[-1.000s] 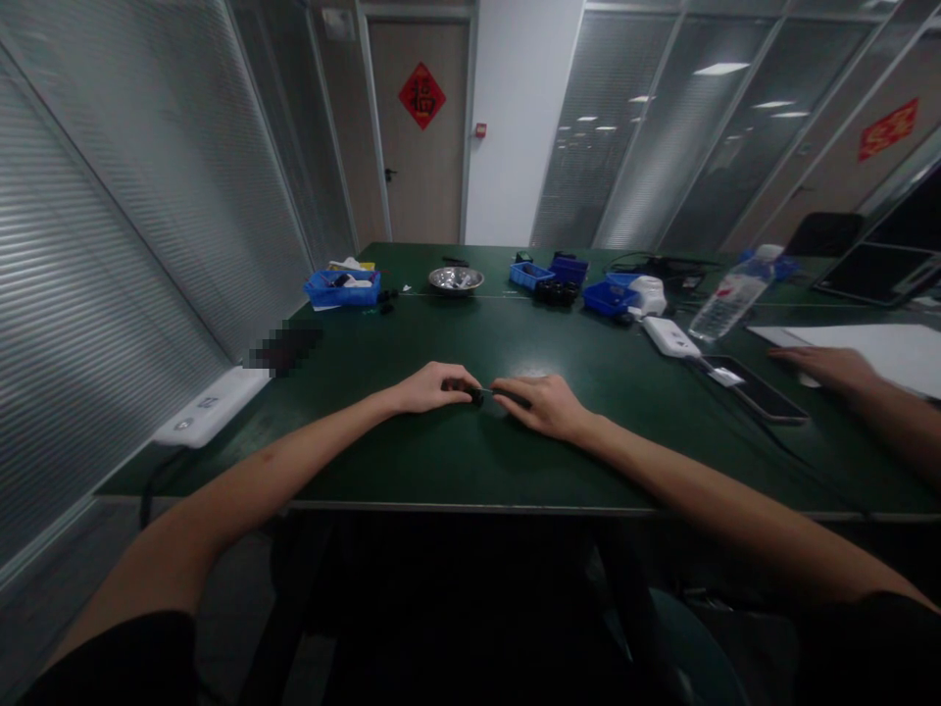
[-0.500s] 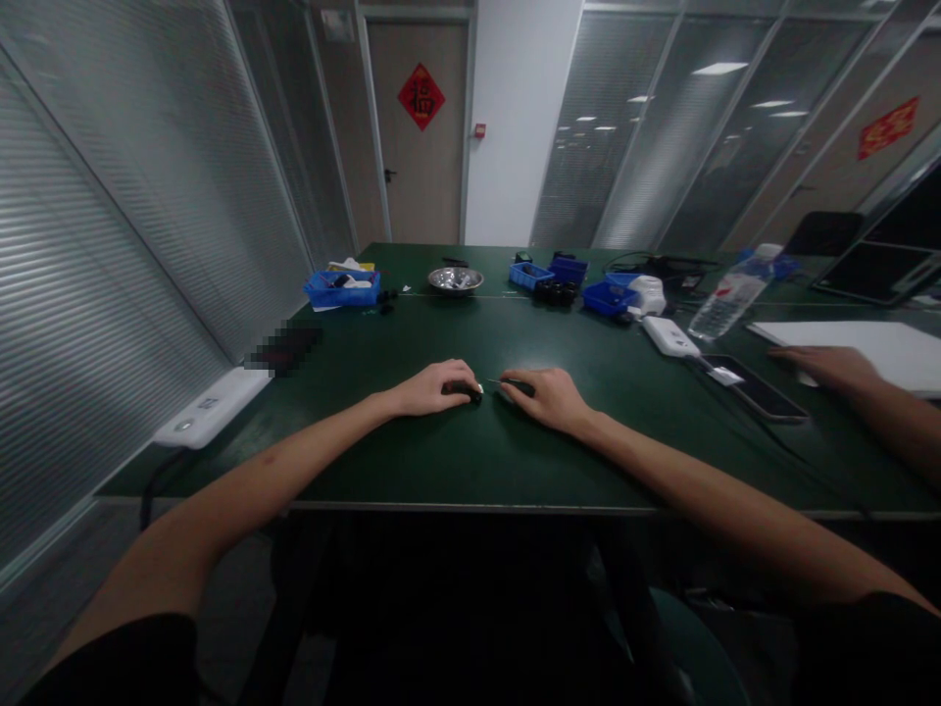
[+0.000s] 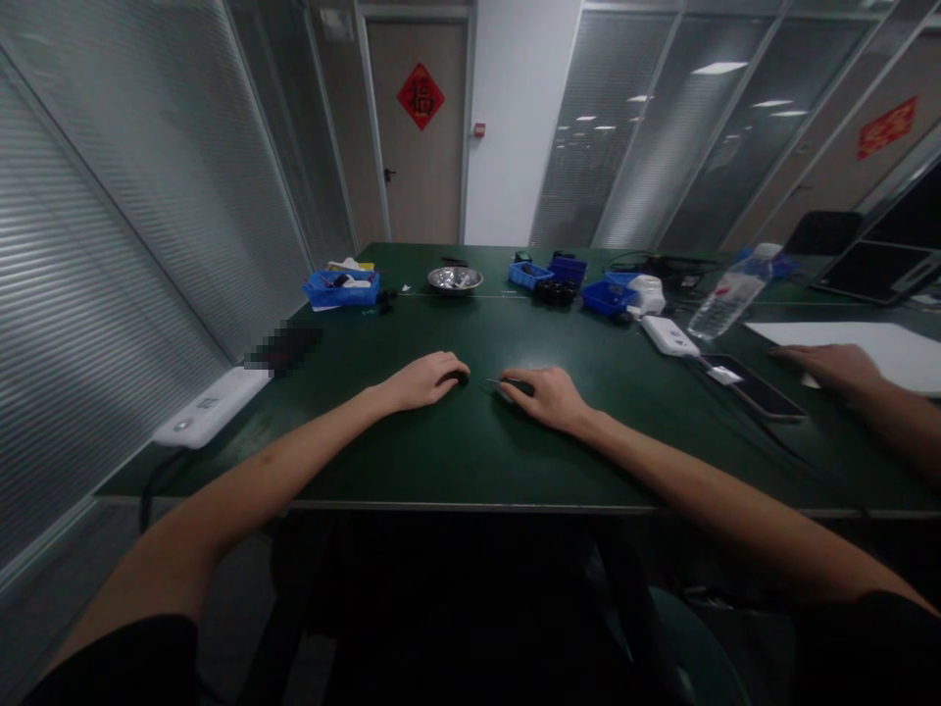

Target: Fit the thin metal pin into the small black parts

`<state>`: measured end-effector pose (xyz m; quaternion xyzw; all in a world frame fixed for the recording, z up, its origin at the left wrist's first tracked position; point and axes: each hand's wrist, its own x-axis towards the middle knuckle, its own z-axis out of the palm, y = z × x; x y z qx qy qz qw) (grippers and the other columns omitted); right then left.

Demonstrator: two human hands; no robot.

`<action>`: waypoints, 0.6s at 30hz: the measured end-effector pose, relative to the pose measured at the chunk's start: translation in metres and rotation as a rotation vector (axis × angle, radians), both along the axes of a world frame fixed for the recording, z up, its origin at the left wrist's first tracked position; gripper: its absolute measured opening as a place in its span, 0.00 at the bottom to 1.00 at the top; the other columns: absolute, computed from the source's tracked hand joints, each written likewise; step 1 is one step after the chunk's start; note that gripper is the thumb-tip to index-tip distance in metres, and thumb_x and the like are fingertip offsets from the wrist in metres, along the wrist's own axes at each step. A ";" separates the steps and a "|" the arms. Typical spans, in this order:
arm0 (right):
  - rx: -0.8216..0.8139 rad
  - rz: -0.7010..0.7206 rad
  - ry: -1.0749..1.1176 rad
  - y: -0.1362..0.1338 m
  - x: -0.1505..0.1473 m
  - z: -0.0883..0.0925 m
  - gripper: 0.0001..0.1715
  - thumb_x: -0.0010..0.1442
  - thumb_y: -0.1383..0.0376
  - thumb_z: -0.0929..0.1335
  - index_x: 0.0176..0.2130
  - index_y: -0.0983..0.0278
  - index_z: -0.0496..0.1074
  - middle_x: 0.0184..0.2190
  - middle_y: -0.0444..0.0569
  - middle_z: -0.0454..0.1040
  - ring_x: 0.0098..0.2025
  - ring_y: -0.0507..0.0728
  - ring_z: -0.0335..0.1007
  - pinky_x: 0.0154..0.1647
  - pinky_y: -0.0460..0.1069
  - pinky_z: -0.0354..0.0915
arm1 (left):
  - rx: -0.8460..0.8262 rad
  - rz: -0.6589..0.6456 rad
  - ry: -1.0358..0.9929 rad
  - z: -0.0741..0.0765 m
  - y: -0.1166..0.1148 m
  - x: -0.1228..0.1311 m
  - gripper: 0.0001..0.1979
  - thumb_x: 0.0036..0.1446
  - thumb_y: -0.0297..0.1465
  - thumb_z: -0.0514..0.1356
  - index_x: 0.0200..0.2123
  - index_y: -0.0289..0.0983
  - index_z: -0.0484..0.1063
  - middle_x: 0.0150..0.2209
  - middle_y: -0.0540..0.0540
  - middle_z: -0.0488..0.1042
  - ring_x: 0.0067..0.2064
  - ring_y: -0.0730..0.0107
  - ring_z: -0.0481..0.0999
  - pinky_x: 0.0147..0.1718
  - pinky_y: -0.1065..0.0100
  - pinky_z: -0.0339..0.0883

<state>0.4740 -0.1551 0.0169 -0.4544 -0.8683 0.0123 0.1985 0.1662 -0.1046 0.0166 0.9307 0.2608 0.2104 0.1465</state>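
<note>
My left hand [image 3: 426, 382] rests low over the green table [image 3: 412, 451], its fingers closed around a small black part [image 3: 462, 377] that they mostly cover. Across a short gap, my right hand [image 3: 551, 397] grips a screwdriver [image 3: 520, 386] by its dark handle. The thin metal shaft points left toward the black part and does not touch it. Ahead of both hands stands a shiny metal bowl [image 3: 456, 291] with small things in it, too small to name.
Blue bins [image 3: 342, 291] stand at back left and back right. A white power strip [image 3: 210, 407] lies left. To the right are a water bottle [image 3: 735, 294], a phone [image 3: 757, 389], a white power bank [image 3: 668, 336] and a cable. Another person's hand [image 3: 830, 365] rests by white sheets [image 3: 882, 343].
My left hand has moved left and slightly away from me with the black part, widening the gap to the screwdriver tip. My right hand has stayed nearly still.
</note>
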 end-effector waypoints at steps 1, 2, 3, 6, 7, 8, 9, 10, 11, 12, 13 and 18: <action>-0.002 0.000 0.001 0.000 0.000 0.001 0.24 0.75 0.49 0.63 0.57 0.57 0.80 0.42 0.49 0.86 0.36 0.59 0.81 0.40 0.52 0.69 | -0.004 0.030 -0.002 -0.001 0.003 -0.003 0.15 0.71 0.30 0.58 0.58 0.38 0.75 0.54 0.38 0.76 0.56 0.55 0.75 0.57 0.54 0.68; -0.006 0.000 0.001 -0.001 0.000 0.002 0.25 0.75 0.49 0.63 0.57 0.57 0.80 0.42 0.50 0.86 0.36 0.59 0.81 0.40 0.52 0.69 | -0.008 0.060 -0.003 -0.002 0.006 -0.007 0.16 0.70 0.31 0.58 0.58 0.38 0.76 0.54 0.38 0.76 0.56 0.55 0.75 0.57 0.54 0.69; -0.012 0.000 0.000 -0.001 0.000 0.002 0.25 0.75 0.49 0.63 0.57 0.58 0.80 0.42 0.50 0.86 0.36 0.59 0.81 0.40 0.52 0.69 | -0.014 0.093 -0.005 -0.002 0.010 -0.011 0.16 0.70 0.31 0.58 0.57 0.38 0.76 0.54 0.38 0.76 0.56 0.55 0.75 0.57 0.54 0.69; -0.029 0.003 -0.004 -0.001 0.000 0.003 0.25 0.75 0.49 0.62 0.57 0.58 0.80 0.41 0.49 0.85 0.34 0.58 0.80 0.39 0.52 0.69 | -0.032 0.227 -0.017 -0.006 0.024 -0.026 0.16 0.69 0.31 0.58 0.56 0.37 0.77 0.56 0.39 0.75 0.56 0.56 0.76 0.58 0.55 0.70; -0.032 0.006 -0.003 -0.001 0.000 0.003 0.26 0.75 0.48 0.62 0.57 0.58 0.80 0.40 0.49 0.85 0.34 0.58 0.80 0.39 0.52 0.69 | -0.034 0.292 -0.020 -0.007 0.030 -0.032 0.16 0.68 0.30 0.59 0.56 0.38 0.78 0.56 0.39 0.75 0.56 0.56 0.76 0.58 0.55 0.70; -0.032 0.009 -0.002 -0.001 0.000 0.003 0.26 0.76 0.48 0.62 0.57 0.58 0.80 0.40 0.50 0.85 0.34 0.59 0.80 0.39 0.52 0.69 | -0.034 0.367 -0.020 -0.008 0.037 -0.039 0.16 0.68 0.30 0.59 0.56 0.38 0.78 0.57 0.39 0.75 0.57 0.55 0.76 0.59 0.55 0.70; -0.031 0.011 -0.001 0.000 0.000 0.003 0.26 0.76 0.48 0.62 0.57 0.58 0.80 0.40 0.50 0.85 0.34 0.59 0.80 0.39 0.52 0.70 | -0.032 0.447 -0.016 -0.010 0.043 -0.046 0.17 0.67 0.30 0.59 0.56 0.38 0.78 0.57 0.39 0.75 0.57 0.55 0.76 0.60 0.55 0.70; -0.030 0.012 -0.002 0.000 0.000 0.002 0.26 0.76 0.48 0.62 0.58 0.58 0.79 0.41 0.50 0.85 0.35 0.59 0.80 0.40 0.52 0.70 | -0.028 0.527 -0.006 -0.010 0.049 -0.054 0.17 0.67 0.30 0.59 0.57 0.39 0.78 0.58 0.39 0.75 0.58 0.54 0.76 0.60 0.55 0.70; -0.030 0.014 -0.003 0.000 0.001 0.002 0.26 0.76 0.48 0.62 0.58 0.58 0.79 0.41 0.50 0.85 0.35 0.59 0.80 0.40 0.52 0.70 | -0.021 0.610 0.005 -0.011 0.056 -0.063 0.18 0.67 0.29 0.59 0.57 0.39 0.78 0.59 0.39 0.75 0.59 0.54 0.76 0.60 0.56 0.70; -0.032 0.015 -0.004 0.000 0.001 0.002 0.26 0.76 0.49 0.62 0.58 0.58 0.79 0.41 0.49 0.85 0.35 0.59 0.80 0.40 0.52 0.70 | -0.014 0.688 0.020 -0.011 0.061 -0.072 0.18 0.67 0.29 0.59 0.58 0.39 0.78 0.59 0.39 0.75 0.59 0.53 0.76 0.60 0.56 0.70; -0.034 0.016 -0.006 0.000 0.001 0.002 0.26 0.76 0.49 0.62 0.58 0.58 0.79 0.41 0.49 0.85 0.35 0.58 0.80 0.40 0.52 0.70 | -0.005 0.765 0.038 -0.011 0.067 -0.081 0.19 0.66 0.29 0.59 0.58 0.39 0.78 0.59 0.39 0.74 0.59 0.53 0.76 0.59 0.56 0.71; -0.038 0.019 -0.001 -0.001 0.001 0.003 0.26 0.76 0.48 0.62 0.57 0.58 0.79 0.41 0.49 0.85 0.35 0.58 0.80 0.39 0.51 0.70 | 0.039 1.039 0.140 -0.013 0.083 -0.125 0.21 0.62 0.27 0.60 0.57 0.38 0.79 0.59 0.35 0.74 0.57 0.44 0.77 0.55 0.51 0.73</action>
